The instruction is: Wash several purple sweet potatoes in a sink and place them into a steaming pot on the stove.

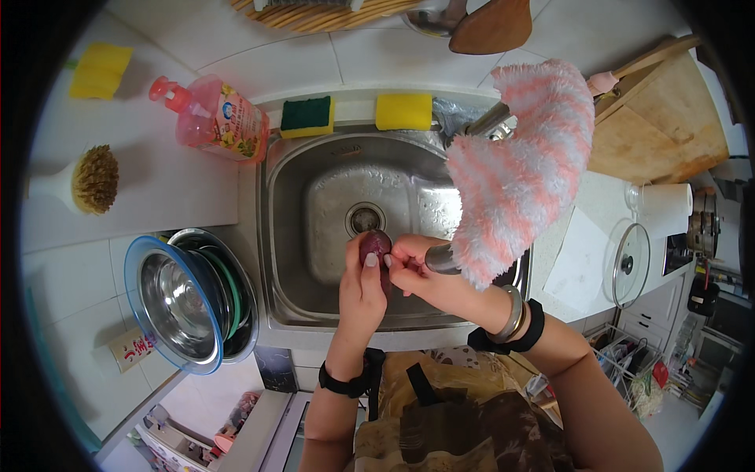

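A dark purple-red, roundish fruit or vegetable (376, 245) with a wet sheen is held over the near part of the stainless steel sink (295, 259). My left hand (363, 289) grips it, with the thumb across its near side. Fingers of my right hand (424, 271) are pinched together against its right side; whether they hold a small piece cannot be made out. The metal spout end of the faucet (442, 259) partly covers my right hand. Just beyond the fruit or vegetable lies the sink drain (365, 219). Water drops dot the basin floor.
A fluffy pink-and-white cover (531, 165) wraps the faucet, overhanging the sink's right side. Behind stand a pink soap bottle (221, 121), a green-and-yellow sponge (307, 117) and a yellow sponge (404, 112). Stacked basins (177, 304) are left; a glass lid (630, 265) and wooden cutting board (660, 130) right.
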Demonstrator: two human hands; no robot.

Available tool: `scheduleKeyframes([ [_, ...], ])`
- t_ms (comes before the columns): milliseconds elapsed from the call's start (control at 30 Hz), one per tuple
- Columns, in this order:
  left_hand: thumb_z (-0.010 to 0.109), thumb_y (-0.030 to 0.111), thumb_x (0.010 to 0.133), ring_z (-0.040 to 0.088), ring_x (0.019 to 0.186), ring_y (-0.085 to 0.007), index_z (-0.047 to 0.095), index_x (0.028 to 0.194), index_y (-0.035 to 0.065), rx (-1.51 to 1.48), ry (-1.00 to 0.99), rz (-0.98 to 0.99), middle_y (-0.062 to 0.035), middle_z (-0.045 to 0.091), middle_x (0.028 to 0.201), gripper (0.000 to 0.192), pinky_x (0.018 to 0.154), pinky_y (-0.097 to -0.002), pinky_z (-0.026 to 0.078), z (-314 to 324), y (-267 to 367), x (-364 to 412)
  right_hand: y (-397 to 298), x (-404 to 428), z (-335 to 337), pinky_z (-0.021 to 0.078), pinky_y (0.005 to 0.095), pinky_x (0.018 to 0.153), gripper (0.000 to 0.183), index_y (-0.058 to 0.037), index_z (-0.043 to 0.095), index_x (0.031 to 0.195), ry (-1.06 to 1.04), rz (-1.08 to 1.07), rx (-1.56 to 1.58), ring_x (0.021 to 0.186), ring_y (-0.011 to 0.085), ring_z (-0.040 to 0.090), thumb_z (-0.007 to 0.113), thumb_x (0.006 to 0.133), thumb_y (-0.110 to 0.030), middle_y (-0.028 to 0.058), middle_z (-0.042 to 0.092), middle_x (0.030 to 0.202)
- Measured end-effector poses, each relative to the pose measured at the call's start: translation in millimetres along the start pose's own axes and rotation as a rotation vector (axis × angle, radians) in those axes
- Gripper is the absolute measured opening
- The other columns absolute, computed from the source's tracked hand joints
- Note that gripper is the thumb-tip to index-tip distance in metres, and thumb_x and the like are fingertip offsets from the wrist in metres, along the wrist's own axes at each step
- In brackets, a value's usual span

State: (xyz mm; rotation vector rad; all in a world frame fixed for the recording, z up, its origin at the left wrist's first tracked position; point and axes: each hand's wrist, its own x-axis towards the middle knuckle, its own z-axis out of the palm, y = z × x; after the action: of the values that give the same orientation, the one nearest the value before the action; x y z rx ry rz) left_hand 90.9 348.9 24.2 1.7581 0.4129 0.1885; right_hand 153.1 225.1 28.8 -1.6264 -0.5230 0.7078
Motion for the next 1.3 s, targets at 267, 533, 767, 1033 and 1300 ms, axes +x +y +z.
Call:
scheduleKeyframes([
  [267,0.033,0.021,0.09,0.054,0.082,-0.0218,0.042,0.113,0.0029,-0.039,0.006,0.001,-0.0146,0.055,0.092,0.031,0.074,-0.0297,0.042,0,3,0,-12,1,-2,0.0376,0.0185,0.047,0.01,-0.002,0.045,0.072,0.01,0.004,0.018,0.055,0.0051,0.046,0.052,0.08,-0.003,0.0002,0.047,0.065],
  [533,0.03,0.029,0.089,0.051,0.086,-0.0191,0.041,0.113,0.0014,-0.281,-0.008,-0.159,-0.0125,0.053,0.094,0.038,0.078,-0.0285,0.039,4,-12,-2,-15,0,-3,0.0376,0.0194,0.046,0.011,-0.0024,0.045,0.073,0.015,0.042,0.052,0.051,0.0052,0.047,0.05,0.083,-0.006,-0.0001,0.047,0.064],
  [767,0.031,0.032,0.088,0.05,0.087,-0.018,0.041,0.114,0.0003,-0.366,-0.026,-0.234,-0.012,0.053,0.095,0.041,0.078,-0.027,0.039,0,-5,-7,-19,-3,-3,0.039,0.0192,0.047,0.015,-0.0029,0.044,0.073,-0.009,0.151,0.198,0.053,0.0056,0.048,0.048,0.086,-0.008,0.0002,0.047,0.065],
  [1033,0.038,0.025,0.088,0.057,0.084,-0.033,0.039,0.117,0.0046,0.149,0.03,-0.018,-0.0181,0.055,0.098,0.035,0.074,-0.0364,0.044,1,6,-8,-22,-9,2,0.0389,0.0274,0.052,0.012,-0.0013,0.045,0.076,0.125,-0.104,-0.315,0.061,0.0135,0.049,0.055,0.078,-0.006,0.0051,0.047,0.067],
  [1300,0.037,0.023,0.089,0.055,0.088,-0.0303,0.038,0.118,0.0049,0.051,0.023,0.018,-0.0179,0.053,0.101,0.034,0.078,-0.034,0.043,1,1,-12,-16,-14,1,0.0384,0.0273,0.052,0.011,-0.0004,0.049,0.081,0.131,-0.096,-0.423,0.061,0.017,0.049,0.056,0.073,-0.002,0.0076,0.049,0.07],
])
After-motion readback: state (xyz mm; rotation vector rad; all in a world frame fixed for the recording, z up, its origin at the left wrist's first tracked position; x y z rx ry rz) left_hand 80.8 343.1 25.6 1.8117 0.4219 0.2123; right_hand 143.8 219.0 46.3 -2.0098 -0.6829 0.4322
